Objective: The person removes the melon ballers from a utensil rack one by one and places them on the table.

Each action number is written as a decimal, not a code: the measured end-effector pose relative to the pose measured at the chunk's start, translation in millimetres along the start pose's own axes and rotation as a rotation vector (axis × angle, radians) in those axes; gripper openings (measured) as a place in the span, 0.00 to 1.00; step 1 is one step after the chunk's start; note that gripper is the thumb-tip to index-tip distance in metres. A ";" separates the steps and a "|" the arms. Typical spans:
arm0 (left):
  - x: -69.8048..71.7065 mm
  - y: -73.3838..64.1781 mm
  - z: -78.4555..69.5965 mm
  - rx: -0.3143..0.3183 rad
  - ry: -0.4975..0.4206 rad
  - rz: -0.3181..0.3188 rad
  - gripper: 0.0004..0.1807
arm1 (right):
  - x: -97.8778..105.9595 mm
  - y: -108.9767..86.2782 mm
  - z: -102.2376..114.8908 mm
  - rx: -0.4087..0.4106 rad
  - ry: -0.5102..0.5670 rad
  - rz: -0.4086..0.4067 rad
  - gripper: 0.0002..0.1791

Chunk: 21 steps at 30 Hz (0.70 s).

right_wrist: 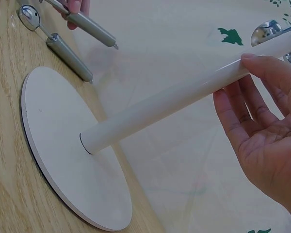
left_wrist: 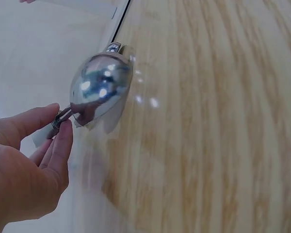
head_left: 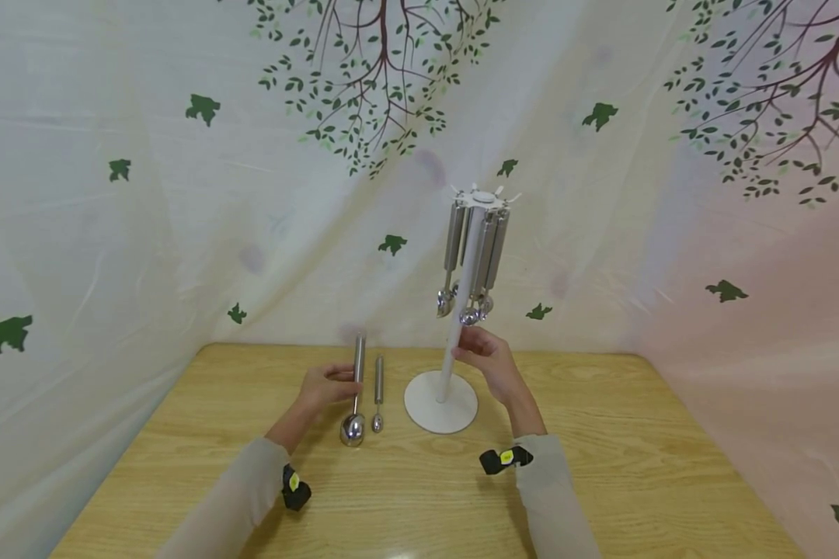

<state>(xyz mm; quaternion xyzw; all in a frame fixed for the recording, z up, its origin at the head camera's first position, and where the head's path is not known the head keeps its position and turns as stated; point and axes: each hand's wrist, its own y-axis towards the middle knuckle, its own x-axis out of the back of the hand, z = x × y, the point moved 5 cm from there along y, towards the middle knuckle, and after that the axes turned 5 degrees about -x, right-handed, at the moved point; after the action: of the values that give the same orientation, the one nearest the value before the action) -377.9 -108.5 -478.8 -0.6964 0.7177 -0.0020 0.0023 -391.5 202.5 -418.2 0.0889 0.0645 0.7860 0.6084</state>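
Observation:
My left hand [head_left: 324, 387] pinches the large metal scoop [head_left: 353, 429] between thumb and fingers, at the neck end of its handle. In the left wrist view the scoop's shiny round bowl [left_wrist: 99, 87] is down close over the wood, rounded side showing. My right hand [head_left: 491, 363] holds the white pole of a utensil stand [head_left: 442, 419], with the thumb on one side and the fingertips on the other. Several metal utensils [head_left: 491, 252] with grey handles hang from the hooks at the stand's top. The pole looks slightly tilted in the head view.
A smaller metal scoop [head_left: 379, 384] lies on the wooden table [head_left: 622, 466] between the large scoop and the stand's round base. Behind the table's far edge hangs a pale curtain [head_left: 147, 248] printed with leaves and branches.

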 end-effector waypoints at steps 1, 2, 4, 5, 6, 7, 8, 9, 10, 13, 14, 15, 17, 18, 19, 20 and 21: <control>-0.1 0.7 2.1 0.010 0.002 -0.013 0.27 | -0.1 -0.1 0.2 0.001 0.001 0.000 0.24; -0.5 1.4 3.6 0.010 0.005 -0.020 0.27 | -0.1 -0.2 0.4 0.002 0.002 0.000 0.24; -1.6 2.4 5.9 -0.004 0.023 -0.034 0.27 | 0.0 -0.2 0.4 0.002 0.002 0.001 0.24; -2.3 3.0 7.1 -0.008 0.037 -0.045 0.27 | 0.1 -0.3 0.5 0.002 0.003 0.001 0.24; -2.9 3.6 8.1 -0.015 0.047 -0.054 0.27 | 0.2 -0.3 0.6 0.003 0.005 0.001 0.24; -3.7 4.0 8.8 -0.021 0.062 -0.064 0.27 | 0.3 -0.4 0.8 0.003 0.006 0.001 0.24; -4.5 4.3 9.2 -0.034 0.079 -0.069 0.27 | 0.3 -0.5 1.0 0.003 0.007 0.002 0.24; -5.1 4.9 10.1 -0.040 0.095 -0.077 0.27 | 0.2 -0.5 1.2 0.003 0.006 0.002 0.24; -5.8 5.4 10.7 -0.045 0.110 -0.084 0.27 | 0.1 -0.5 1.4 0.003 0.006 0.002 0.24; -7.0 7.1 13.9 -0.042 0.127 -0.108 0.27 | -0.1 -0.4 1.7 -0.002 0.004 -0.001 0.24; -7.3 7.3 14.7 -0.041 0.129 -0.113 0.26 | -0.1 -0.3 1.7 -0.004 0.004 -0.002 0.24; -7.6 7.8 15.8 -0.035 0.129 -0.118 0.27 | -0.1 -0.2 1.8 -0.005 0.003 -0.004 0.24; -8.3 8.3 17.2 -0.030 0.133 -0.127 0.27 | 0.1 -0.1 1.8 -0.009 0.001 -0.007 0.24; -8.7 8.5 17.7 -0.028 0.137 -0.129 0.26 | 0.2 -0.1 1.9 -0.011 0.000 -0.008 0.24; -9.1 8.5 17.8 -0.025 0.139 -0.131 0.26 | 0.1 -0.1 2.1 -0.011 -0.001 -0.009 0.24; -9.4 8.4 17.8 -0.020 0.146 -0.133 0.26 | 0.2 0.2 1.9 -0.011 -0.002 -0.009 0.24; -9.8 8.4 17.6 -0.017 0.154 -0.136 0.26 | 0.2 0.5 1.9 -0.010 -0.001 -0.009 0.24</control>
<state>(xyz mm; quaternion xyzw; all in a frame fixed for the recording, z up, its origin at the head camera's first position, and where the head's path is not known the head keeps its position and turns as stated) -386.0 -98.5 -496.5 -0.7411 0.6669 -0.0498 -0.0590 -391.6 202.6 -416.3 0.0863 0.0607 0.7836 0.6122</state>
